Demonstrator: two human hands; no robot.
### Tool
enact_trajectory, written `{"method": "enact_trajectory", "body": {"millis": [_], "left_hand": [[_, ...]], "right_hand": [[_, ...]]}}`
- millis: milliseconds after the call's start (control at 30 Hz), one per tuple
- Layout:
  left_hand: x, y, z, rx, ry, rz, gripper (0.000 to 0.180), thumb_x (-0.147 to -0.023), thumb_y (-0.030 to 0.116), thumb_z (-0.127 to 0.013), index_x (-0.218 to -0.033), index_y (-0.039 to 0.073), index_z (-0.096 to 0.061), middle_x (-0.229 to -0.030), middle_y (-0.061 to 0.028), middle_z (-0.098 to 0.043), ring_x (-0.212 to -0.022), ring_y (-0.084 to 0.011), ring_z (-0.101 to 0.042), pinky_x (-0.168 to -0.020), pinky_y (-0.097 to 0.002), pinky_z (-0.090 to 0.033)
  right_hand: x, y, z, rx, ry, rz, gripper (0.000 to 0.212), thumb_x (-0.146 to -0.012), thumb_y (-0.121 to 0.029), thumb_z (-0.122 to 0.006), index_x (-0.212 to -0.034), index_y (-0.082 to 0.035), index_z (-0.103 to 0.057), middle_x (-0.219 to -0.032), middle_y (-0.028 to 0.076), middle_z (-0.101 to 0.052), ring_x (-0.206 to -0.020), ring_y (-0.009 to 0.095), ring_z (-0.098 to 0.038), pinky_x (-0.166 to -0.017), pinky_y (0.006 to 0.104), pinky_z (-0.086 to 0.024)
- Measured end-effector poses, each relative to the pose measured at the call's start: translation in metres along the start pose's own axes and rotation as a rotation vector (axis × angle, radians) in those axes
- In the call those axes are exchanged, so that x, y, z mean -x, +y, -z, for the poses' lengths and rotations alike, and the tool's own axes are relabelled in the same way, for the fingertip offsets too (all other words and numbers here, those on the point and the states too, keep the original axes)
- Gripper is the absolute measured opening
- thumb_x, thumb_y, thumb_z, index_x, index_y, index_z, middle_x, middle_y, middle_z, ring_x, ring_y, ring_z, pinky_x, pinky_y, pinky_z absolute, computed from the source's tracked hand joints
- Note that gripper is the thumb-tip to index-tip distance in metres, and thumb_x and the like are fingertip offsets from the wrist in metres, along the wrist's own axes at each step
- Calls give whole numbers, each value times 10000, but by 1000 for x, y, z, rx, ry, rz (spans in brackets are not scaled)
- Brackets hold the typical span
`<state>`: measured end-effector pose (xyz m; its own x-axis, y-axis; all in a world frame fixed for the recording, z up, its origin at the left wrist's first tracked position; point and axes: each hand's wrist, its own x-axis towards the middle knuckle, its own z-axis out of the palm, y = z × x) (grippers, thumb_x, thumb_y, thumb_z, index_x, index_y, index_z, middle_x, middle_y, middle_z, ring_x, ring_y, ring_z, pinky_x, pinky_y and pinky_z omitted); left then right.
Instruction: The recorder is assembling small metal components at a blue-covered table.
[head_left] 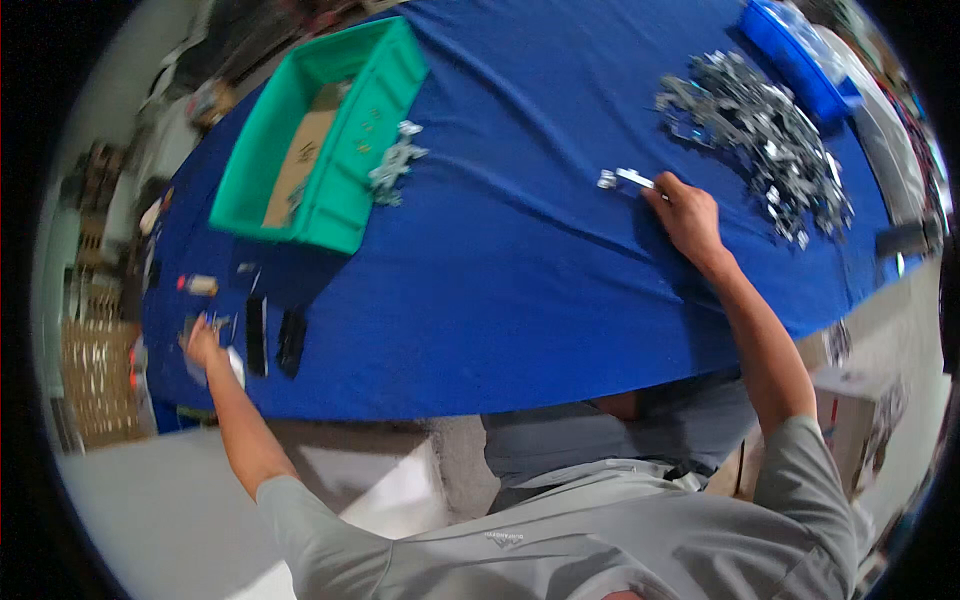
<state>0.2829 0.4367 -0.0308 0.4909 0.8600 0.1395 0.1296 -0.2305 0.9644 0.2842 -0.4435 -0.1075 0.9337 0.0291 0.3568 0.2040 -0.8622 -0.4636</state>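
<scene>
My right hand is closed, its thumb and fingers pinching one end of a small silver metal piece just above the blue cloth. The far end of that piece widens into a bent, shiny tip. At the left edge of the table, my left hand reaches down among small thin things. A greyish object lies by its fingertips, too small and blurred to name. Whether those fingers grip anything does not show. To the far right of my right hand spreads a large heap of similar silver metal pieces.
A green plastic bin holding cardboard stands at the back left, with a small pile of metal pieces against its right side. Two black bars lie near my left hand. A blue bin sits at the far right.
</scene>
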Motion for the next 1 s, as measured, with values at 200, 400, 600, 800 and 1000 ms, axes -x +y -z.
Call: {"method": "enact_trajectory", "body": {"millis": [200, 400, 600, 800, 1000], "left_hand": [[13, -36, -86, 33, -23, 17, 470, -822, -107, -566, -1279, -8, -609, -1261, -133, -601, -929, -235, -651, -823, -307, -531], [40, -1, -71, -110, 67, -223, 464, -786, -62, -547, -1241, -18, -632, -1192, -116, -613, -969, -207, -600, -850, -335, -463], [247, 47, -113, 123, -57, -311, 176, -933, 120, -530, -960, 11, -666, -1060, -128, -667, -1017, -244, -625, -863, -378, -511], [477, 117, -221, 38, -720, -678, 345, -906, 99, -640, -1222, -26, -583, -1164, -159, -652, -1085, -246, -633, -918, -372, -529], [608, 135, -358, -39, -1100, -1221, 554, -806, 30, -663, -1345, 18, -534, -1220, -177, -639, -1130, -326, -622, -973, -403, -491]], "right_hand": [[7, 12, 23, 90, -49, -70, 280, -933, -372, -619, -895, -97, -583, -700, 125, -645, -671, 337, -654, -586, 465, -483], [7, 11, 19, 67, -27, -40, 290, -932, -387, -616, -893, -101, -587, -703, 123, -646, -675, 327, -660, -579, 458, -494], [9, 13, 22, 63, -17, 8, 308, -939, -392, -591, -868, -95, -553, -722, 119, -641, -690, 356, -652, -581, 470, -497], [3, 16, 19, -10, -54, 27, 297, -923, -386, -601, -875, -98, -548, -728, 138, -633, -722, 379, -646, -602, 509, -488], [-19, 18, 30, -193, -183, 79, 265, -880, -324, -655, -936, -66, -637, -778, 183, -653, -753, 408, -643, -649, 522, -491]]}}
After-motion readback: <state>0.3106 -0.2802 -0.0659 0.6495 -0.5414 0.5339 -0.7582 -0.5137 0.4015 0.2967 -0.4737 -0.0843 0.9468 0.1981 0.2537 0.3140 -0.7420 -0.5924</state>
